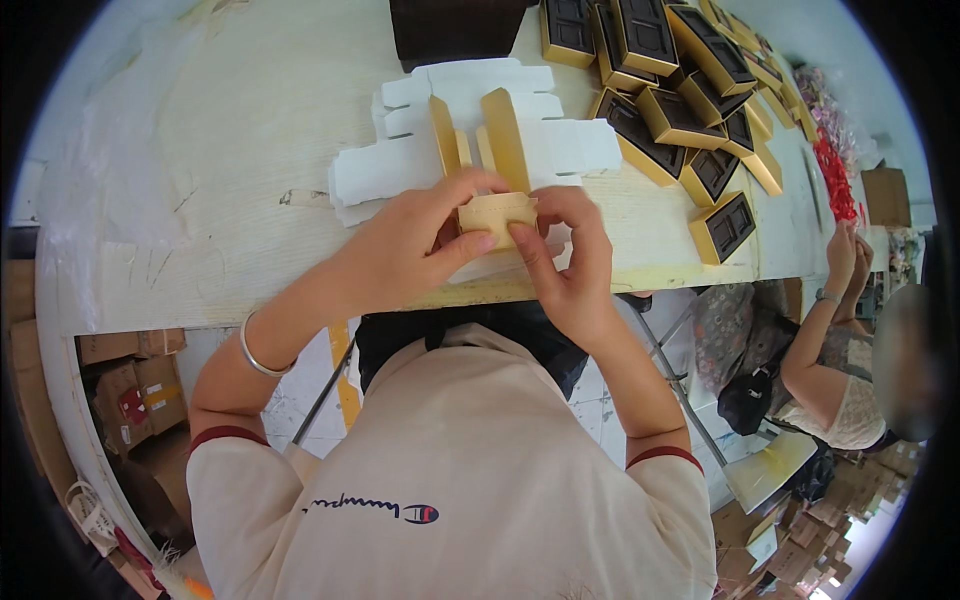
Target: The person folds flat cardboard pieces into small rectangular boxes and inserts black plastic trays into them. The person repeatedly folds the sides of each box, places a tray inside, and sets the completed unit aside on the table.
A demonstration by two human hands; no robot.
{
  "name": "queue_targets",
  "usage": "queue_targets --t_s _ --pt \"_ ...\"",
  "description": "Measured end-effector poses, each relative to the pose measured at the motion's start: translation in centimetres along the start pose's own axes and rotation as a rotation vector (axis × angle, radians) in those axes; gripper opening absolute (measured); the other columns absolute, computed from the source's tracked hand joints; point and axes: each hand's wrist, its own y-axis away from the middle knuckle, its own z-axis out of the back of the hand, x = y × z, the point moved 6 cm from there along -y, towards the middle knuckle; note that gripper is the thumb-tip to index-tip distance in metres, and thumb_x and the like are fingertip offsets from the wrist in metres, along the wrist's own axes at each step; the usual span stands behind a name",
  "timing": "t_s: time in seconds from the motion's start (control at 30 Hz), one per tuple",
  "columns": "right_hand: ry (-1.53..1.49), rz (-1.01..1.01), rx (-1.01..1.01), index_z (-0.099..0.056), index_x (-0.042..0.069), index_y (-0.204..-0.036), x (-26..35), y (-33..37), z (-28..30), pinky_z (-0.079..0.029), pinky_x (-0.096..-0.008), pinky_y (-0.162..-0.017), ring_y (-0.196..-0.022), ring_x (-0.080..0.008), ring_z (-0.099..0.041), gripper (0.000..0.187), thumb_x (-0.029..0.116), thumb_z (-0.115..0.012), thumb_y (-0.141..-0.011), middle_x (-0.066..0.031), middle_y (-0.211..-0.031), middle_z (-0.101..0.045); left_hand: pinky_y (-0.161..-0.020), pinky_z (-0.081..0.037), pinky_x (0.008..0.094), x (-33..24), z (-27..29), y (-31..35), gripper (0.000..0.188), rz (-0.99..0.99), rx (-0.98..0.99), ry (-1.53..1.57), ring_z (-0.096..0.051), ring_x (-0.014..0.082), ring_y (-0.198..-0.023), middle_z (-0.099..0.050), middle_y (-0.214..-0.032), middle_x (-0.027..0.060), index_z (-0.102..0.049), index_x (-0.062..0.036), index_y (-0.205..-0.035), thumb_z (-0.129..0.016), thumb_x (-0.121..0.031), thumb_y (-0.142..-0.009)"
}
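Shirt [510,430] nearest, I have left hand [415,238] and right hand [578,262] pinching a gold box [497,214], white blanks [570,150] just beyond them.

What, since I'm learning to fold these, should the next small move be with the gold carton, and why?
Probably fold the gold carton's near end flap inward and press its crease: the left hand and right hand hold that end from either side, the flap looks raised, and the long walls stand up beyond it.
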Motion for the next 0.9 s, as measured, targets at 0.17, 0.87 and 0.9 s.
queue_targets --t_s 0.17,0.87,0.9 --pt "0.410 0.214 0.117 -0.062 0.004 -0.102 1.3 0.7 -0.1 -0.044 -0.0329 -0.073 -0.083 -0.0229 -0.054 0.031 0.000 -0.072 -0.073 -0.0141 -0.114 -0.055 -0.058 -0.043 0.0296 0.4 -0.3 0.3 0.017 -0.003 -0.163 0.181 -0.055 0.0186 -0.063 -0.057 -0.082 0.0086 -0.053 -0.0060 -0.105 -0.061 -0.012 -0.092" --pt "0.208 0.300 0.503 -0.068 0.005 -0.092 1.1 -3.2 0.1 -0.047 -0.0326 -0.072 -0.081 -0.0256 -0.056 0.025 0.002 -0.076 -0.069 -0.0097 -0.097 -0.060 -0.073 -0.050 0.0341 -1.6 0.3 1.6 0.017 -0.480 -0.272 -0.687 -0.057 0.0238 -0.086 -0.061 -0.089 0.0035 -0.064 -0.0076 -0.082 -0.075 -0.014 -0.070" --pt "0.264 0.314 0.503 -0.067 0.005 -0.091 1.2 -3.3 -0.2 -0.046 -0.0322 -0.071 -0.079 -0.0255 -0.056 0.025 0.003 -0.077 -0.068 -0.0091 -0.094 -0.060 -0.073 -0.050 0.0344 -1.4 0.1 1.6 0.018 -0.473 -0.275 -0.707 -0.057 0.0242 -0.087 -0.061 -0.089 0.0035 -0.064 -0.0076 -0.081 -0.076 -0.014 -0.070"
